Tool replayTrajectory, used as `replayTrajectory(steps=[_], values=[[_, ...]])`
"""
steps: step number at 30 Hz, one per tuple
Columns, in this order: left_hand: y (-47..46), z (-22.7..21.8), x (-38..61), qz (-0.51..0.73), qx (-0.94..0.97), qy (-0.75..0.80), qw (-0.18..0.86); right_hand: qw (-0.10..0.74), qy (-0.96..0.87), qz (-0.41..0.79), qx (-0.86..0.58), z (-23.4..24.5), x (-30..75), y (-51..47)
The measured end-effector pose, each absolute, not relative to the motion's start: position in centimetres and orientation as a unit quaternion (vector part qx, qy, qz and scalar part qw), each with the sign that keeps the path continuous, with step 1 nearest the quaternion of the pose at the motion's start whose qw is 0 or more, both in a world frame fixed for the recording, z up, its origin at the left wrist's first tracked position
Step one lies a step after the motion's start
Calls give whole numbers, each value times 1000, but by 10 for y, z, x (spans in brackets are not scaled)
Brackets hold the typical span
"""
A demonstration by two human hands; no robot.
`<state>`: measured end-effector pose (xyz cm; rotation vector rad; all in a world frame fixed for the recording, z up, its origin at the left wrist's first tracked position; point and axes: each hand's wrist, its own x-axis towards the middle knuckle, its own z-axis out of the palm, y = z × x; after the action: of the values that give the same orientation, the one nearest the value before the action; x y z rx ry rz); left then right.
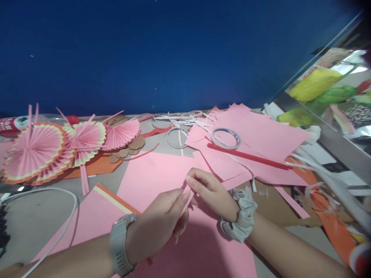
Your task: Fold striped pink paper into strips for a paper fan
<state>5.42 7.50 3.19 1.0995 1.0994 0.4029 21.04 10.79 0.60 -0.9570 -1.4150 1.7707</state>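
My left hand point(162, 218), with a watch at the wrist, and my right hand point(208, 187), with a pale scrunchie, meet over the middle of the table. Between their fingertips they pinch a narrow folded strip of pink paper point(186, 200); most of it is hidden by the fingers. Below them lies a large pink sheet point(208, 247). Left of my left hand is another pink sheet point(78, 220) with a yellow and orange band along its edge point(116, 199).
Pleated pink paper fans point(34, 150) stand at the left beside cardboard discs point(136, 143). Tape rolls point(226, 139), a red strip point(249, 156) and stacked pink sheets point(261, 131) lie at the back right. A white cable point(74, 197) loops at the left. A blue wall point(162, 58) rises behind.
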Motion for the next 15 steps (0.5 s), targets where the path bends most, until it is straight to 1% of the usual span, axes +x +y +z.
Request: replayTrajectory(steps=[6, 11, 15], values=[[72, 27, 55, 197, 468, 488, 709, 311, -572, 652, -389, 4, 211, 107], [74, 24, 54, 182, 472, 477, 719, 308, -575, 635, -414, 4, 210, 106], [78, 21, 55, 198, 466, 459, 730, 297, -611, 590, -436, 4, 209, 107]])
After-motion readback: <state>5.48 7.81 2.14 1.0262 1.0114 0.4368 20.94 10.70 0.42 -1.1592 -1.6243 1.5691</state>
